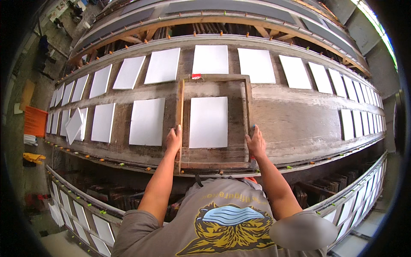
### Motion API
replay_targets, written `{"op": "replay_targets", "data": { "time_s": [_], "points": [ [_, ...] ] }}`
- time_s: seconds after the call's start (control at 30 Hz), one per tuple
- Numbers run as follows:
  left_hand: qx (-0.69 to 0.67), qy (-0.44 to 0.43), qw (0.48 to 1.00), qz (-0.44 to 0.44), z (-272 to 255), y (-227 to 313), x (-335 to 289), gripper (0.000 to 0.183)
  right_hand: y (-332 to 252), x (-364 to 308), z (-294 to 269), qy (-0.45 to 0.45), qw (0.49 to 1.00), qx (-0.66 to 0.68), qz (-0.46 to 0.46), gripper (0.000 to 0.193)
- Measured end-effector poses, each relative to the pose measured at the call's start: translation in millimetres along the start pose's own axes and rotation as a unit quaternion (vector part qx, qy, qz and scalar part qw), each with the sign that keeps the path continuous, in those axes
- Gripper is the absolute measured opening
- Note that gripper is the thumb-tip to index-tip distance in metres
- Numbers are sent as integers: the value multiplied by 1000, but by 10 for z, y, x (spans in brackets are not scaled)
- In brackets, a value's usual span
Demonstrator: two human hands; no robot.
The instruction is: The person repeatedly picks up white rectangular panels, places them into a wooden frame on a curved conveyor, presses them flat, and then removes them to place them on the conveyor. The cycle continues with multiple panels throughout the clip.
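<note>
My left hand is closed on the left side bar of a rectangular wooden frame. On the opposite bar, my right hand grips the frame near its lower right part. Through the frame's see-through middle shows a white sheet; whether a mesh is stretched across I cannot tell. A red tag sits at the frame's far left corner. The frame lies on or just above a long, stained brown table. Just left of it is another white sheet.
Two rows of white sheets, such as this far-row one, run along the table. A tilted sheet overlaps others at left. Small orange and green pegs line the table's edges. Another long table stands beyond; more sheets lie behind me.
</note>
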State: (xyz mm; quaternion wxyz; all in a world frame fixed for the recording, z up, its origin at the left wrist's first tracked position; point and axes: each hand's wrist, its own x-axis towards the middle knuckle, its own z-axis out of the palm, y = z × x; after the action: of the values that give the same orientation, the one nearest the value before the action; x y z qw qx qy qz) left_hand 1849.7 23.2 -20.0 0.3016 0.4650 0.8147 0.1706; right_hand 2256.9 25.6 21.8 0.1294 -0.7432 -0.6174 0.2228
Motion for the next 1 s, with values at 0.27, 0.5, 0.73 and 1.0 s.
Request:
{"op": "replay_targets", "data": {
  "time_s": [0.27, 0.5, 0.73, 1.0],
  "points": [
    [-27, 94, 993, 65, -61, 62, -93, 72, -34, -12, -7, 36, 999, -17, -30, 64],
    [-61, 92, 992, 64, -264, 535, -231, 70, 2, 83, -408, 100, 993, -13, -67, 59],
    [-92, 137, 983, 85, 2, 1070, -377, 71, 246, 243, -936, 92, 995, -3, -40, 58],
    [-95, 100, 982, 126, 604, 1683, -647, 60, 1156, 471, -1302, 104, 992, -11, -65, 57]
  ]
}}
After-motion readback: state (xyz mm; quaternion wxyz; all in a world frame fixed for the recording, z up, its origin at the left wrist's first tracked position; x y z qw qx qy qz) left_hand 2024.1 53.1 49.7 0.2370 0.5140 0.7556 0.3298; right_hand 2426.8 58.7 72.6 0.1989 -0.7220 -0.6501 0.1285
